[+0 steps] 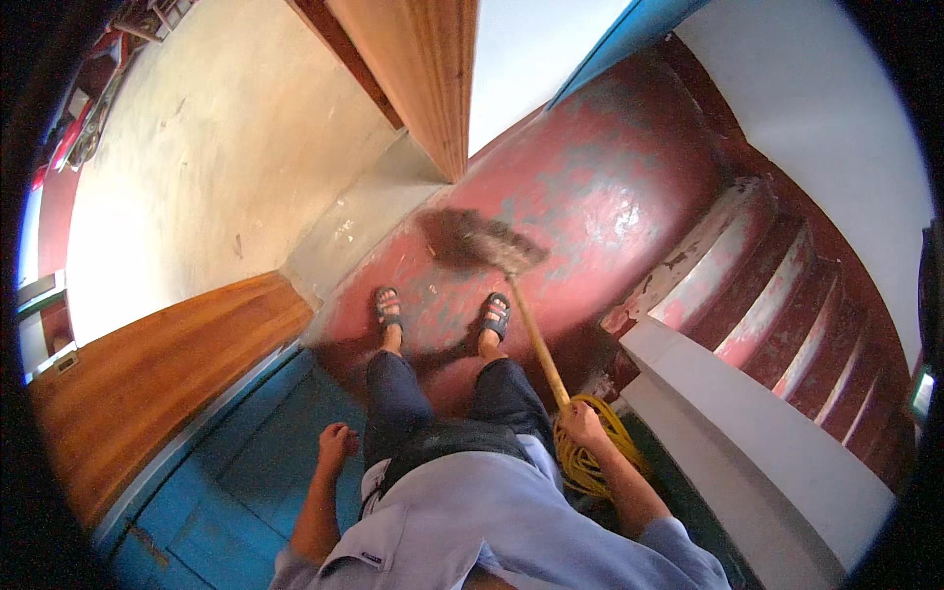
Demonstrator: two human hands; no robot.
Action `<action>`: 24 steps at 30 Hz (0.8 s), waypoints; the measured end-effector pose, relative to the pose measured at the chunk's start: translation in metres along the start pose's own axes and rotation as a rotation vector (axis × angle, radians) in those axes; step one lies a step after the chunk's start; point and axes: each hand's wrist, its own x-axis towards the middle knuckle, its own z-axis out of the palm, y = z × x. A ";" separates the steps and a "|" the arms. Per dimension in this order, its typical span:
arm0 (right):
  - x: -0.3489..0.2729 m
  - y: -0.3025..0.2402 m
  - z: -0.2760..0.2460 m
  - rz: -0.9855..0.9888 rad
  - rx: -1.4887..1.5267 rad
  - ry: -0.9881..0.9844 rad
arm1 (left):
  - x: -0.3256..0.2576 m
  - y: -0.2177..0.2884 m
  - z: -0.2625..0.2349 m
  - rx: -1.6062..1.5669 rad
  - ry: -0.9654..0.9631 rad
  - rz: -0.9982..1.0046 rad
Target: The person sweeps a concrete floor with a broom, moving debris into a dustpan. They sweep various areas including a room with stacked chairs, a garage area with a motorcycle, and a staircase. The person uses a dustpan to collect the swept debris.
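Note:
A long-handled broom (536, 339) slants forward from my right side, its dark, blurred bristle head (492, 244) on the worn red floor ahead of my feet. My right hand (585, 425) is wrapped around the yellowish handle near my right hip. At my left side, away from the broom, hangs my left hand (337, 442) with its fingers curled in and nothing seen in them. Just beside my right hand is a coil of yellow hose or cable (619, 442), partly hidden by my forearm.
Red-and-grey worn steps (747, 305) climb at the right behind a low white wall (757, 418). On the left are a wooden door (187, 334) and a blue door panel (246, 442). Ahead, a wooden post (433, 79) borders a pale doorway floor (226, 167). My sandalled feet stand on the red floor (619, 187).

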 end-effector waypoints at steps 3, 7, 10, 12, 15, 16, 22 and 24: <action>-0.019 -0.021 0.009 0.169 0.347 -0.117 | 0.014 -0.005 -0.021 0.001 -0.032 -0.018; 0.018 -0.022 0.046 0.175 0.678 -0.411 | 0.054 -0.008 -0.059 0.106 -0.135 0.099; 0.050 -0.077 0.082 -0.036 0.816 -0.502 | 0.075 -0.010 -0.098 -0.109 -0.089 -0.009; 0.059 -0.141 0.116 0.002 1.003 -0.590 | 0.077 -0.001 -0.124 -0.170 -0.069 -0.015; 0.074 -0.223 0.192 0.213 1.291 -0.681 | 0.087 -0.014 -0.173 -0.224 -0.046 -0.005; 0.069 -0.273 0.195 0.281 1.209 -0.629 | 0.090 -0.017 -0.183 -0.216 -0.028 -0.030; 0.030 -0.411 0.169 0.065 0.953 -0.517 | 0.095 -0.016 -0.211 -0.208 -0.046 -0.053; 0.026 -0.410 0.157 0.028 0.940 -0.495 | 0.096 -0.011 -0.211 -0.234 -0.074 -0.047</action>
